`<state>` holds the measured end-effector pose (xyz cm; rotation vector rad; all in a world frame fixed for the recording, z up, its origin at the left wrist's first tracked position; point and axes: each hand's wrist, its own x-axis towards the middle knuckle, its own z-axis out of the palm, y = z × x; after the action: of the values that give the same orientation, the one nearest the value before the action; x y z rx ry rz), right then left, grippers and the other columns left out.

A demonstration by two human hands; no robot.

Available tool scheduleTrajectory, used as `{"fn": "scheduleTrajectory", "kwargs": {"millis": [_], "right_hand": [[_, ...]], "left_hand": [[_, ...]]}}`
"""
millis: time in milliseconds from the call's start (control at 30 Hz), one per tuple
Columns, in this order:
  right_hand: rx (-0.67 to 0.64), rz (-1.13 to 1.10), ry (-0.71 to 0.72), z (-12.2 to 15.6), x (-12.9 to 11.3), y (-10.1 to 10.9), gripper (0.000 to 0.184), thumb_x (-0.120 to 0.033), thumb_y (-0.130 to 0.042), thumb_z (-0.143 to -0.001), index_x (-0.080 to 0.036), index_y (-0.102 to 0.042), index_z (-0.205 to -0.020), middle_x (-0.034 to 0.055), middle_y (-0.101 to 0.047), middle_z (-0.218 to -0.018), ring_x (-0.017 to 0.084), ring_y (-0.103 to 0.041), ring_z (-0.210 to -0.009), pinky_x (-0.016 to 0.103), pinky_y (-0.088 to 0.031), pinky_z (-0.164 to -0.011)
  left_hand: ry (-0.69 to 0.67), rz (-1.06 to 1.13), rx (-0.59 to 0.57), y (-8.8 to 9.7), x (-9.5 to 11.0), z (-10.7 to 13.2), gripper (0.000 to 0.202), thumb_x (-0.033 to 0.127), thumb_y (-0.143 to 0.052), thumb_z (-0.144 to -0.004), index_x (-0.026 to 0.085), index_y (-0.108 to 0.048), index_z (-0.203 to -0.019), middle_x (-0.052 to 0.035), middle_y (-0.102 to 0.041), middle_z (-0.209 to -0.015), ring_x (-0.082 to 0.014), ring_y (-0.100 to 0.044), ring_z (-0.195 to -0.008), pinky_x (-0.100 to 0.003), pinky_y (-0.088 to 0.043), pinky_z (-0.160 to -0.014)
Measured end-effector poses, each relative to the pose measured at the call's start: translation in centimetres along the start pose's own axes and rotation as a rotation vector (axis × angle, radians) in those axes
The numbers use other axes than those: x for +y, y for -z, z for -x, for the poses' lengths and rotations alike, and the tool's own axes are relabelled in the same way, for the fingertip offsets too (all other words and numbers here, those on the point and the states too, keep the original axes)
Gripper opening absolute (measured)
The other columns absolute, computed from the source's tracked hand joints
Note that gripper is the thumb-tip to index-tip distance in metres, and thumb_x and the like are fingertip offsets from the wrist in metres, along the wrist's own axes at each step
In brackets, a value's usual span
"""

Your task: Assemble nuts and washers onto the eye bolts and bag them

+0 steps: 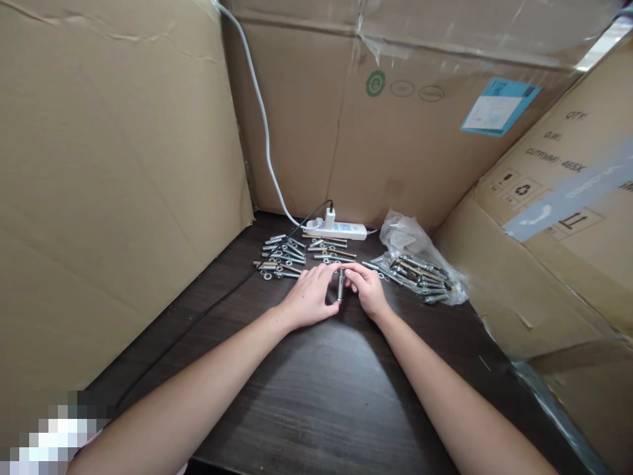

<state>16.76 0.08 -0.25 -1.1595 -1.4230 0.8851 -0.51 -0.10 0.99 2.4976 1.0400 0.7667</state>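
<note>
An expansion bolt (pixel 340 287), silvery and pointing away from me, sits between my two hands over the dark table. My left hand (pixel 310 295) is closed on it, thumb at the near end and fingertips at the far end. At that far end the fingers of my right hand (pixel 366 287) are pinched together; what they grip there is too small to make out. Beyond my hands lie loose bolts, sleeves, nuts and washers (pixel 284 254) in groups. To the right, more expansion bolts (pixel 420 277) rest on and in a clear plastic bag (pixel 403 234).
Behind the hardware stands a white power strip (pixel 341 229) with a charger plug (pixel 330 216). Its black cable (pixel 212 305) crosses the table (pixel 316 396) at the left; a white cord (pixel 264 125) climbs the back. Cardboard boxes (pixel 123 165) wall in the left, back and right.
</note>
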Motion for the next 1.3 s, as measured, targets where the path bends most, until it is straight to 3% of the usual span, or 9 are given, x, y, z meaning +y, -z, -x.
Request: {"fn": "scheduleTrajectory", "kwargs": {"millis": [133, 533, 667, 767, 933, 1100, 1300], "right_hand": [[0.02, -0.066, -0.064, -0.2, 0.5, 0.1, 0.032, -0.044, -0.056, -0.077, -0.015, -0.069, -0.079, -0.002, -0.05, -0.054, 0.01, -0.04, -0.047, 0.024, -0.033, -0.046], [-0.011, -0.103, -0.103, -0.5, 0.9, 0.2, 0.026, -0.036, -0.057, -0.073, -0.016, -0.071, -0.081, -0.0005, -0.057, -0.058, 0.011, -0.044, -0.049, 0.024, -0.034, -0.046], [0.059, 0.182, 0.032, -0.6, 1.5, 0.3, 0.026, -0.028, -0.049, -0.078, -0.017, -0.071, -0.088, 0.006, -0.068, -0.087, 0.018, -0.059, -0.076, 0.031, -0.047, -0.069], [0.022, 0.542, 0.169, -0.4, 1.9, 0.2, 0.028, -0.023, -0.047, -0.082, -0.019, -0.07, -0.098, 0.008, -0.066, -0.096, 0.022, -0.057, -0.092, 0.038, -0.044, -0.086], [-0.065, 0.857, 0.233, 0.1, 1.9, -0.2, 0.027, -0.026, -0.052, -0.085, -0.022, -0.067, -0.106, 0.0083, -0.063, -0.101, 0.025, -0.052, -0.094, 0.039, -0.043, -0.086], [-0.057, 0.897, 0.234, 0.0, 1.8, -0.1, 0.015, -0.026, -0.053, -0.085, -0.021, -0.065, -0.092, 0.0071, -0.062, -0.094, 0.024, -0.053, -0.092, 0.037, -0.044, -0.083], [-0.055, 0.928, 0.238, -0.3, 2.0, 0.3, 0.02, -0.023, -0.046, -0.088, -0.019, -0.066, -0.088, 0.0095, -0.064, -0.088, 0.023, -0.058, -0.086, 0.036, -0.045, -0.08]], "left_hand": [[0.016, -0.026, -0.017, -0.1, 0.0, 0.0, 0.068, 0.021, -0.062, -0.072, 0.028, -0.035, -0.134, -0.0056, -0.052, -0.113, -0.0233, -0.053, -0.101, -0.04, -0.042, -0.09], [-0.048, -0.03, -0.034, -0.1, 0.0, 0.0, 0.067, 0.018, -0.061, -0.072, 0.024, -0.033, -0.132, -0.0077, -0.048, -0.115, -0.0249, -0.051, -0.107, -0.042, -0.043, -0.091], [0.029, -0.034, 0.155, -0.2, -0.8, -0.2, 0.066, 0.021, -0.061, -0.071, 0.018, -0.03, -0.129, -0.012, -0.046, -0.117, -0.0264, -0.05, -0.109, -0.042, -0.044, -0.091], [0.077, -0.064, 0.277, -0.3, -1.3, -0.4, 0.064, 0.019, -0.059, -0.073, 0.016, -0.028, -0.13, -0.013, -0.046, -0.118, -0.0267, -0.049, -0.111, -0.041, -0.043, -0.091], [0.062, -0.068, 0.238, -0.5, -1.2, -0.3, 0.065, 0.019, -0.06, -0.072, 0.017, -0.029, -0.129, -0.0121, -0.047, -0.117, -0.0271, -0.05, -0.111, -0.041, -0.043, -0.09], [0.061, -0.053, 0.201, -0.5, -1.2, -0.2, 0.065, 0.02, -0.06, -0.072, 0.018, -0.029, -0.129, -0.0115, -0.047, -0.117, -0.0271, -0.05, -0.111, -0.042, -0.043, -0.091], [-0.029, 0.029, 0.131, -0.4, -0.7, -0.1, 0.066, 0.02, -0.061, -0.072, 0.02, -0.03, -0.13, -0.0099, -0.047, -0.116, -0.0254, -0.05, -0.111, -0.041, -0.043, -0.094]]}}
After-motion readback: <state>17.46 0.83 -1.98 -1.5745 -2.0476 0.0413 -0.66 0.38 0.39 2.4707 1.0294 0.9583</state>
